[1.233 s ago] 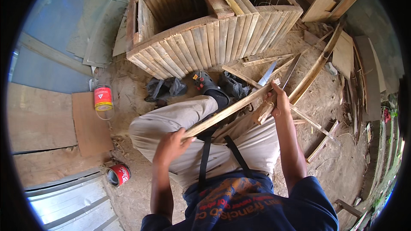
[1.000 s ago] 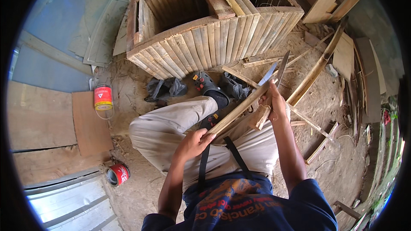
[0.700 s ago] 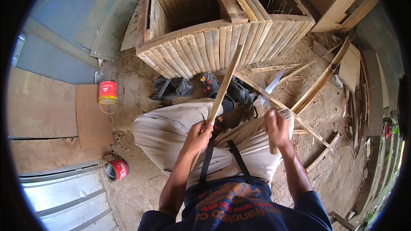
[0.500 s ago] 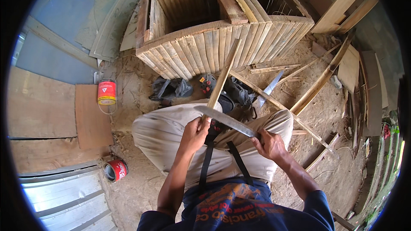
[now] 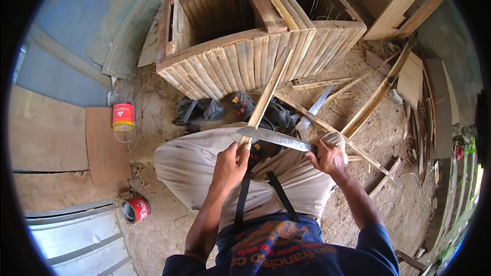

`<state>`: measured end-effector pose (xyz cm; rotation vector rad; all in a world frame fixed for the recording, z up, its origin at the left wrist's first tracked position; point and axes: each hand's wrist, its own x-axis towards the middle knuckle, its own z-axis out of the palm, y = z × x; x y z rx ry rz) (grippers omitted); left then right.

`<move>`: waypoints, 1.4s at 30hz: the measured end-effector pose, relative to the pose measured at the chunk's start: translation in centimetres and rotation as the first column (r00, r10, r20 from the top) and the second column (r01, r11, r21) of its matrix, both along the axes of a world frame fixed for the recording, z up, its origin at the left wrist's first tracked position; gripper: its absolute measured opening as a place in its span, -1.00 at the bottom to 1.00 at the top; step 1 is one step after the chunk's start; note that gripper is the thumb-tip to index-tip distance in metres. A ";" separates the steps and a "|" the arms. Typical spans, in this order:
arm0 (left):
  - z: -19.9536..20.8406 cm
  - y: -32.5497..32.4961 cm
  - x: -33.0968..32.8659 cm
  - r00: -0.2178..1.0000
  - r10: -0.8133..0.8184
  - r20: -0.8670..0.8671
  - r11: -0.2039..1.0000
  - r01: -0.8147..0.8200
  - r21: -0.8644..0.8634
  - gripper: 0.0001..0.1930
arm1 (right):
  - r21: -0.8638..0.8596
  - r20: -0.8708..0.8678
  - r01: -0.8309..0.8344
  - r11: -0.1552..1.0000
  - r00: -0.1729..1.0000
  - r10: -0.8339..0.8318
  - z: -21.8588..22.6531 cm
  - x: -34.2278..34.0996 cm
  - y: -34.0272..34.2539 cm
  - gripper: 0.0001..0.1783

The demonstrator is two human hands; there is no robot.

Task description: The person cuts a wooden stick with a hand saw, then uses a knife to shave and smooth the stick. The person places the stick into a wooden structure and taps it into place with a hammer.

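Note:
My left hand [image 5: 231, 166] is closed around the near end of a long, pale bamboo strip [image 5: 270, 92], which slants up and away from me toward the slatted crate. In my right hand [image 5: 330, 157] is the handle of a large, broad-bladed knife [image 5: 280, 139], a machete by its shape. Its blade lies across the strip just beyond my left fingers, with the tip end at the strip. Both hands are above my lap, between my bent knees. The knife's handle is mostly hidden by my right fingers.
A large slatted crate [image 5: 225, 69] stands ahead. Beyond my right knee lie a handsaw [image 5: 316, 107], a long wooden pole [image 5: 381, 92] and loose strips. Black plastic bags [image 5: 199, 111] lie near my feet. Two red cans [image 5: 123, 115] are at left, beside boards.
My right hand has moved slightly forward and right, so the knife blade is closer to level across the strip. My left hand keeps its hold, and the strip tilts slightly more rightward.

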<state>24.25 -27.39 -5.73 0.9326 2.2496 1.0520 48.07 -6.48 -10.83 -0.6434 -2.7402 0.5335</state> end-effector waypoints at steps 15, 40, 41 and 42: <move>-0.6 -3.2 1.9 0.995 -0.057 0.080 0.998 0.054 0.036 -0.71 | -0.225 0.112 0.694 0.683 0.715 -0.690 -1.8 2.7 6.3 -0.49; -0.8 -1.5 2.0 0.995 -0.046 0.088 0.998 0.042 0.047 -0.69 | -0.027 0.072 -0.012 1.000 0.997 0.014 0.7 2.2 -0.6 -0.52; -1.0 -1.5 2.1 0.988 -0.052 0.142 0.997 0.043 0.067 -0.69 | -0.019 0.143 -0.108 0.994 0.984 0.109 0.9 1.9 -0.4 -0.52; -1.1 -1.6 2.2 0.995 -0.050 0.084 0.998 0.048 0.032 -0.62 | 0.009 0.072 0.038 0.999 0.997 -0.038 1.1 1.6 -0.2 -0.52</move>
